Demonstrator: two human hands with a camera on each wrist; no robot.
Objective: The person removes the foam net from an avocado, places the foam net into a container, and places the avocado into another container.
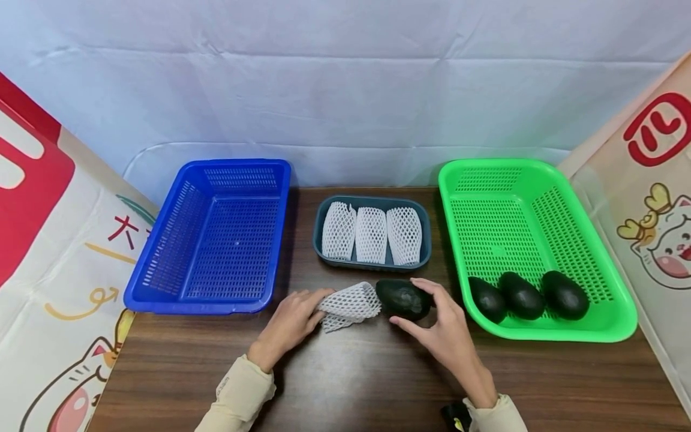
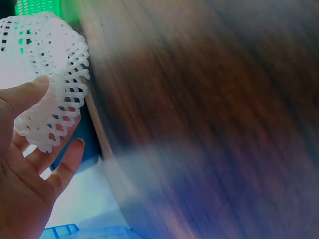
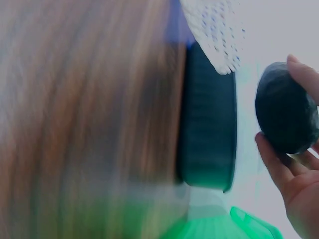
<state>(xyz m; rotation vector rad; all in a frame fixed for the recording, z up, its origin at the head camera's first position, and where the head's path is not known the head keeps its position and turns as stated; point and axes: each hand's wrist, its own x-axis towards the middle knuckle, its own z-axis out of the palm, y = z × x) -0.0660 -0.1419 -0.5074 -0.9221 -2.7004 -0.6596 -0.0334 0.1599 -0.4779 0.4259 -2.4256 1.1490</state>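
Note:
My left hand [image 1: 294, 318] pinches a white foam mesh sleeve [image 1: 352, 305] between thumb and fingers, and in the left wrist view the foam sleeve [image 2: 55, 74] shows its diamond-shaped holes. A dark avocado [image 1: 403, 299] is gripped by my right hand [image 1: 445, 324], thumb on the near side and fingers on the far side. Its narrower end is right at the sleeve's mouth in the head view. In the right wrist view the avocado [image 3: 284, 107] is held up off the wooden table. Behind both hands, a dark tray [image 1: 372, 266] holds three white foam sleeves [image 1: 371, 235] side by side.
A blue basket [image 1: 237, 240] with nothing in it stands at the left. At the right is a green basket [image 1: 502, 240] with three avocados [image 1: 520, 295] along its near side. A pale cloth backdrop [image 1: 335, 90] rises behind the table [image 1: 345, 378].

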